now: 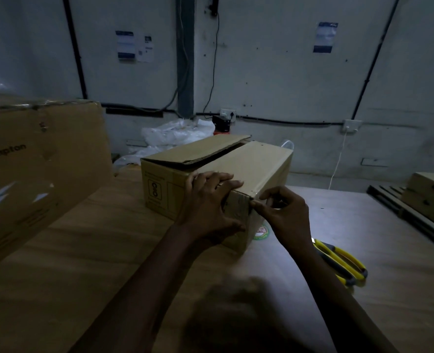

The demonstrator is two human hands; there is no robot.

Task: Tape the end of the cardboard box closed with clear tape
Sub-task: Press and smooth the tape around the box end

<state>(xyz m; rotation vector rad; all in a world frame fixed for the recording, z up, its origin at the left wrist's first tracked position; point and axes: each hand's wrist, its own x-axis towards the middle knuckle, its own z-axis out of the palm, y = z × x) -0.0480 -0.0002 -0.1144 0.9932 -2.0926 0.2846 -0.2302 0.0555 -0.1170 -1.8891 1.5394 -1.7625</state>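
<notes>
1. Right hand (284, 215) grip — thumb and forefinger pinched at the near top corner of the cardboard box (218, 174); the clear tape itself is too faint to see.
2. Left hand (211, 207) lies flat, released, pressing the near end.
3. The box sits on the worktop (83, 250), long axis running far-right — the corner lies just left of the pinch.

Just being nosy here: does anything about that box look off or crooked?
Yes. The long brown cardboard box has one top flap lifted and askew at the far side, leaving a dark gap. Nothing looks spilled.
</notes>
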